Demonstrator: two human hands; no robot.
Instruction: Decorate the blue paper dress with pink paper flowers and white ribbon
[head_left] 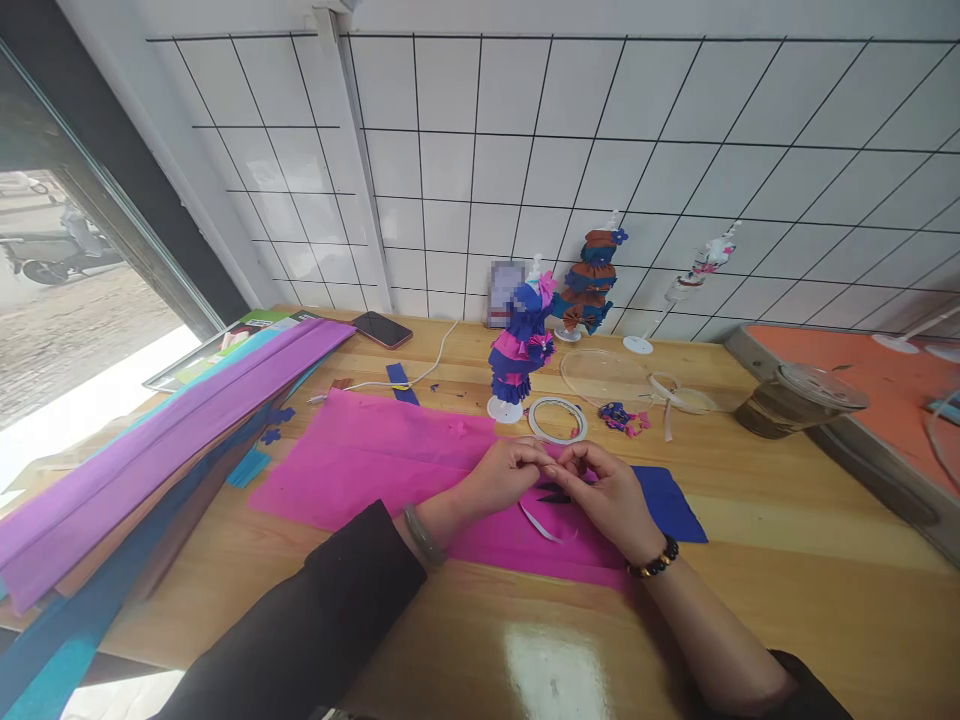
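My left hand point(512, 472) and my right hand point(606, 492) meet over a sheet of pink crepe paper point(390, 450), fingertips pinched together. Whatever sits between them is too small to make out. Beneath my fingers lie dark scissors point(553, 494), partly hidden by the right hand. A thin white strip point(538, 524) curls on the pink sheet just below. Past my right hand a piece of dark blue paper point(670, 504) sticks out. Just beyond my hands rests a roll of white tape point(557, 420), beside a small heap of blue and pink scraps point(622, 418).
A blue and pink ruffled paper figure point(523, 345) stands behind the sheet, with a brown and blue one point(589, 280) farther back. Folded purple paper point(172, 440) lies over other colours at left, near a phone point(382, 329). A lidded cup point(796, 400) is at right.
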